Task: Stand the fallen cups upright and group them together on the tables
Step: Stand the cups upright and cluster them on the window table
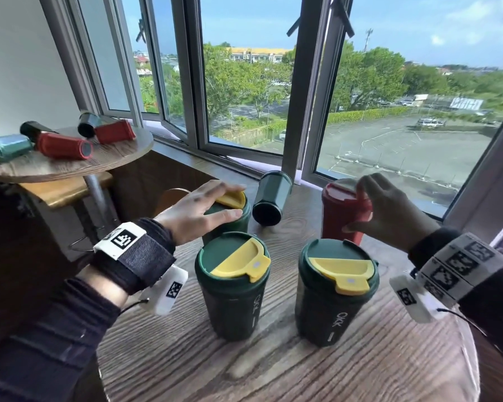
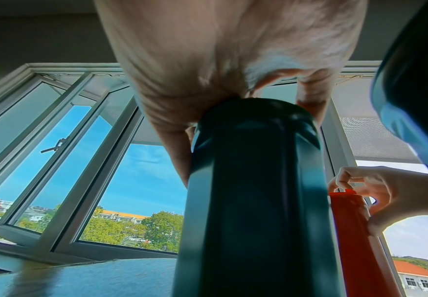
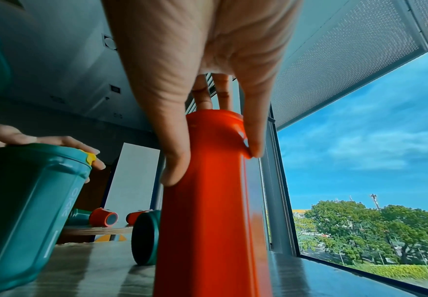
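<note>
On the near round table (image 1: 186, 358) my left hand (image 1: 238, 201) lies over the yellow lid of an upright green cup (image 1: 244, 219), thumb and fingers spanning its rim. The left wrist view shows the palm (image 2: 207, 80) capping that cup (image 2: 253, 201). My right hand (image 1: 357, 207) grips the top of an upright red cup (image 1: 339, 224), thumb and fingers curled round its lid (image 3: 223, 124). Between them a dark green cup (image 1: 272, 198) lies on its side, base toward me. Two green cups (image 1: 233, 294) (image 1: 331, 300) with yellow lids stand upright in front.
A second round table (image 1: 70, 166) at the far left carries several fallen cups, among them a red cup (image 1: 64, 146) and a green cup (image 1: 8, 146). A wooden stool (image 1: 64, 190) stands below it. Open windows and a sill (image 1: 244, 161) run behind the near table.
</note>
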The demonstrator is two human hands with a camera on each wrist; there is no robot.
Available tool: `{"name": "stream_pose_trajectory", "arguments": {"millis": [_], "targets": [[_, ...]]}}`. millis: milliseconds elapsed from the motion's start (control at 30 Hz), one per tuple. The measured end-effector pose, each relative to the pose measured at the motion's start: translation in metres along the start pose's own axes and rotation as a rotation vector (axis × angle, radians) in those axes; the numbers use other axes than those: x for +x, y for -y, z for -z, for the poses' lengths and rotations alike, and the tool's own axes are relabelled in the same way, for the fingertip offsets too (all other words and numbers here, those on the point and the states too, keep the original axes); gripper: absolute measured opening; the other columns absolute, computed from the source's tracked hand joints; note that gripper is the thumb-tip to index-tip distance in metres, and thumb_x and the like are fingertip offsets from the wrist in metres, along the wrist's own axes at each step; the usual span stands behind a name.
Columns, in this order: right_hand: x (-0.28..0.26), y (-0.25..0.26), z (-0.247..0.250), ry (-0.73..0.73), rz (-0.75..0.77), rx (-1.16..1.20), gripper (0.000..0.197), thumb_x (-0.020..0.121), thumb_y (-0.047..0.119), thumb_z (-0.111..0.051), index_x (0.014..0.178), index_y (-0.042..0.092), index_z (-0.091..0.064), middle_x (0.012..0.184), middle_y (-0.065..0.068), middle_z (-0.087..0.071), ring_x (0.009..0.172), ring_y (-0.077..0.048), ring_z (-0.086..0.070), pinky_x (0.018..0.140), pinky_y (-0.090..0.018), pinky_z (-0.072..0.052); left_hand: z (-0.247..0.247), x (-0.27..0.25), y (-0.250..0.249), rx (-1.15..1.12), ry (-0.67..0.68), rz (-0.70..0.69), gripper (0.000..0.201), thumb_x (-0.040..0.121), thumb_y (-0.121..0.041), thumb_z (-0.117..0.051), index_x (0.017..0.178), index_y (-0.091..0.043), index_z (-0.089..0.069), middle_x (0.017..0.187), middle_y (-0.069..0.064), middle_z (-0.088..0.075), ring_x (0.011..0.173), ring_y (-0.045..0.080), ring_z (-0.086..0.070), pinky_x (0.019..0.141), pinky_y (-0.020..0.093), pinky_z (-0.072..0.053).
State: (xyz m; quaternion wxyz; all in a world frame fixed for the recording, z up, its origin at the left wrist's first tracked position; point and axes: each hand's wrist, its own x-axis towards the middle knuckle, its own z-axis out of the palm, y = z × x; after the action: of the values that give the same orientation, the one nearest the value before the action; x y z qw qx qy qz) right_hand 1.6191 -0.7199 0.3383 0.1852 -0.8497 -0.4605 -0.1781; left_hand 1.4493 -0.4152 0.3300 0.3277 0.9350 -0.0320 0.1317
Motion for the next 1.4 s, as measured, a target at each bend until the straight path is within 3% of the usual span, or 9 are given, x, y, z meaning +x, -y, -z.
{"name": "stream_pose_trajectory", "arguments": {"millis": [200,300,467,600,767,967,1100,1233,1400], "targets": [[-0.008,-0.001,0.002,-0.054,0.010,0.003,0.059,0.054,0.014,-0.089,0.100,0.000,-0.055,0.096,-0.011,-0.051,0.077,-0.022,-0.051,0.069,-0.028,-0.043,-0.001,0.001,0.000,0.014,-0.001,-0.008,0.061,0.073,-0.064,-0.045,0.129,-0.042,-0.046,0.129,-0.016,-0.047,0.114,-0.012,-0.043,0.091,0.003,-0.028],[-0.013,-0.002,0.000,-0.060,0.041,0.030,0.068,0.056,0.012,-0.088,0.116,0.003,-0.060,0.098,-0.014,-0.054,0.082,-0.021,-0.054,0.077,-0.033,-0.048,-0.001,0.001,0.000,0.019,-0.002,-0.003,0.060,0.072,-0.065,-0.045,0.128,-0.043,-0.046,0.130,-0.016,-0.047,0.114,-0.012,-0.043,0.092,0.005,-0.028],[-0.017,-0.001,-0.007,-0.103,0.034,0.061,0.066,0.056,0.005,-0.087,0.117,0.004,-0.063,0.100,-0.018,-0.057,0.080,-0.030,-0.062,0.080,-0.044,-0.054,0.000,0.001,-0.001,0.012,-0.006,0.005,0.060,0.072,-0.064,-0.047,0.128,-0.041,-0.047,0.129,-0.016,-0.048,0.114,-0.012,-0.045,0.092,0.000,-0.028],[-0.020,-0.004,-0.013,-0.131,0.014,0.080,0.066,0.058,0.008,-0.086,0.119,0.006,-0.062,0.104,-0.017,-0.058,0.091,-0.035,-0.063,0.085,-0.051,-0.053,0.003,0.003,0.001,0.002,0.041,0.024,0.060,0.073,-0.063,-0.050,0.128,-0.042,-0.046,0.127,-0.016,-0.049,0.114,-0.003,-0.050,0.104,0.022,-0.035],[-0.021,-0.003,-0.018,-0.159,-0.033,0.088,0.067,0.058,0.008,-0.086,0.120,0.006,-0.062,0.109,-0.018,-0.059,0.104,-0.038,-0.061,0.090,-0.055,-0.050,0.015,0.008,0.002,-0.006,0.112,0.039,0.067,0.068,-0.069,-0.055,0.131,-0.049,-0.041,0.133,-0.022,-0.048,0.121,-0.007,-0.044,0.108,0.023,-0.032],[-0.023,-0.003,-0.020,-0.149,-0.057,0.079,0.068,0.061,0.012,-0.084,0.124,0.011,-0.059,0.113,-0.014,-0.057,0.109,-0.037,-0.058,0.091,-0.055,-0.049,0.053,0.036,-0.003,-0.166,0.168,0.064,0.075,0.059,-0.084,-0.054,0.124,-0.046,-0.046,0.129,-0.019,-0.054,0.111,-0.003,-0.057,0.085,0.017,-0.049],[-0.025,0.000,-0.019,-0.164,-0.077,0.115,0.062,0.065,0.027,-0.075,0.124,0.013,-0.060,0.113,-0.008,-0.056,0.111,-0.029,-0.057,0.088,-0.049,-0.052,0.071,0.085,0.004,-0.069,0.148,0.110,0.059,0.078,-0.051,-0.059,0.130,-0.025,-0.047,0.123,-0.006,-0.058,0.108,0.018,-0.060,0.081,0.044,-0.056],[-0.027,0.001,-0.020,-0.183,-0.074,0.125,0.060,0.067,0.031,-0.070,0.123,0.014,-0.059,0.115,-0.005,-0.055,0.115,-0.021,-0.055,0.092,-0.040,-0.047,0.062,0.141,0.023,0.035,0.193,0.141,0.049,0.087,-0.043,-0.060,0.129,-0.022,-0.047,0.127,-0.002,-0.058,0.102,0.018,-0.063,0.075,0.044,-0.058],[-0.028,-0.002,-0.022,-0.176,-0.091,0.067,0.059,0.072,0.034,-0.073,0.125,0.014,-0.058,0.117,-0.002,-0.053,0.115,-0.013,-0.050,0.099,-0.024,-0.041,0.015,0.190,0.029,0.118,0.289,0.131,0.056,0.090,-0.040,-0.058,0.137,-0.015,-0.042,0.131,0.003,-0.053,0.108,0.019,-0.055,0.052,0.011,-0.041]]}}
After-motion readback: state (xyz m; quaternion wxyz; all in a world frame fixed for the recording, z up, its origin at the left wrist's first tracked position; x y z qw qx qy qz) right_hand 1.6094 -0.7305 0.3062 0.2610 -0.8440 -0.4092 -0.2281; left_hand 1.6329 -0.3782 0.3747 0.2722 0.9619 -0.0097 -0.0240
